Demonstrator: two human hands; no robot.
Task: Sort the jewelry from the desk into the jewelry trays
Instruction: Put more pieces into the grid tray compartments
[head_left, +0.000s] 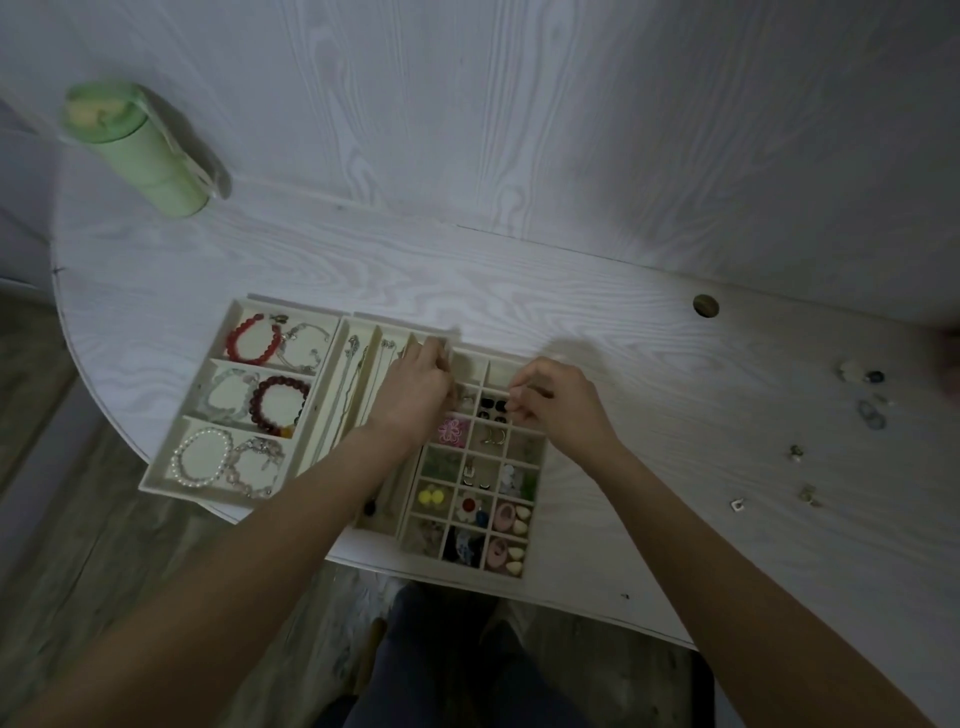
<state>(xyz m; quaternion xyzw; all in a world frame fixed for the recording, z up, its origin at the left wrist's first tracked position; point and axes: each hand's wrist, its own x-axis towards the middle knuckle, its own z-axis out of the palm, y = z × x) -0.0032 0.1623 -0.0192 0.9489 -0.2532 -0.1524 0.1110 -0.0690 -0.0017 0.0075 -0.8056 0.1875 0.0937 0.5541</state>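
At the centre of the frame, both hands work over the far end of a small-celled tray (537, 470), a cream grid whose compartments hold earrings and small ornaments: a pink flower piece (453, 431), a pair of yellow balls (431, 497), black studs (492, 409) and pink and cream drop shapes (511, 519) among them. The left hand (415, 389) hovers at the tray's upper left corner with its fingers curled downward toward a cell; whether it has anything pinched cannot be told, as the fingertips are blurred and turned away. The right hand (558, 400) sits just right of it, over the upper right cells, fingers bent inward with thumb and forefinger brought close together near the black studs; whether a small item lies between them cannot be told.

Left of that tray, touching it, lies a tray of long narrow channels (363, 364) holding thin chains, partly covered by the left forearm. Further left, against it, a three-compartment tray (218, 358) holds bracelets: a red bead bracelet (253, 338) in the top section, a dark maroon one (279, 402) in the middle, a white pearl one (200, 457) in the lowest, each beside a paler, clear or silvery bracelet.

At the right of the frame, well apart from the trays, loose jewelry pieces (857, 395) lie scattered on the pale wood-grain desk (675, 467), too small and dim to identify. In the upper left stands a green cylindrical container (140, 150). A round hole (706, 305) shows in the desk toward the upper right.
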